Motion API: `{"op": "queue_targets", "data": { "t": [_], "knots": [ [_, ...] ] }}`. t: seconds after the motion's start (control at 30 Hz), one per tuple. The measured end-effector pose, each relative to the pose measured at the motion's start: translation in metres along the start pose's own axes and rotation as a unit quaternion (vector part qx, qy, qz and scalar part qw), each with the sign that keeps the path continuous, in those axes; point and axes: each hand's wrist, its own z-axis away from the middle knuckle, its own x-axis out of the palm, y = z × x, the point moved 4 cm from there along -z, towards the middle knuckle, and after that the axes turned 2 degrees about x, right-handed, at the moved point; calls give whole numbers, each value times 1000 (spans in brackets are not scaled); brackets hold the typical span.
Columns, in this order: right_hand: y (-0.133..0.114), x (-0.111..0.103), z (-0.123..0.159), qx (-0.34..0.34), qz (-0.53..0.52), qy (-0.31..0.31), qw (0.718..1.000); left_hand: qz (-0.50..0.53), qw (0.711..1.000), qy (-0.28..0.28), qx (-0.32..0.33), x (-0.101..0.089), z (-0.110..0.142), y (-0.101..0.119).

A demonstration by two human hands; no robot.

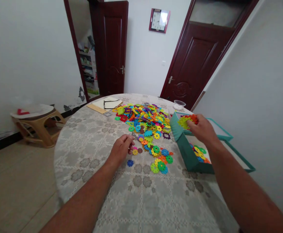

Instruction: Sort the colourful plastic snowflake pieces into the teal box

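Note:
My right hand is closed on several plastic snowflake discs, yellow-green and orange, held above the teal box. More coloured discs lie inside that box, partly hidden by my right arm. On the near side of the table, my left hand rests with its fingers curled in beside small pink, yellow and brown discs. What its fingertips hold, if anything, is hidden. A large heap of mixed discs spreads over the middle of the table, with a looser trail of them toward me.
A patterned cloth covers the round table. Black-framed glasses lie on papers at the back left. A clear plastic bowl stands behind the box, and the box lid is beside it. A stool stands left.

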Motion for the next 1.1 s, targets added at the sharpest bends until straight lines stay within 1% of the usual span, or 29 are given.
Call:
{"op": "queue_targets", "data": {
  "t": [0.03, 0.07, 0.17, 0.27, 0.37, 0.4, 0.47, 0.53, 0.57, 0.63, 0.7, 0.77, 0.8, 0.87, 0.93, 1.0, 1.1],
  "knots": [
    [12, 1, -14, 8, 55, 10, 998, -19, 1000, 14, 5, -2, -1, -1],
    [23, 4, -27, 12, 99, 4, 995, -40, 999, 27, 10, -4, -2, -1],
    [51, 18, -51, 22, 188, -36, 981, -101, 993, 53, 37, -8, -3, -1],
    [70, 31, -59, 34, 230, -74, 970, -167, 980, 69, 84, -9, -3, 1],
    [74, 37, -56, 31, 226, -100, 968, -259, 954, 73, 132, -8, -4, -2],
    [70, 36, -52, 22, 221, -94, 971, -290, 942, 70, 150, -8, -5, -5],
    [55, 32, -39, -15, 198, -57, 978, -348, 915, 63, 195, -7, -8, -12],
    [29, 30, -17, -77, 148, -18, 986, -395, 885, 54, 241, -5, -12, -20],
    [14, 32, -3, -114, 111, -21, 987, -415, 872, 45, 257, -4, -13, -23],
    [-15, 45, 30, -162, 42, -68, 984, -455, 849, 20, 269, -1, -17, -28],
    [-43, 68, 64, -203, 5, -158, 966, -498, 826, -11, 263, 4, -18, -30],
    [-64, 95, 95, -226, 8, -221, 949, -535, 804, -36, 257, 9, -18, -29],
    [-72, 108, 107, -229, 18, -235, 945, -550, 794, -45, 255, 12, -17, -28],
    [-83, 130, 122, -216, 39, -245, 944, -568, 784, -48, 245, 15, -15, -27],
    [-89, 147, 129, -196, 53, -233, 951, -577, 784, -38, 224, 15, -14, -27],
    [-93, 157, 130, -186, 53, -207, 959, -578, 790, -26, 203, 15, -13, -28],
    [-97, 162, 129, -198, 26, -181, 963, -568, 798, -21, 201, 14, -13, -27]
  ]
}}
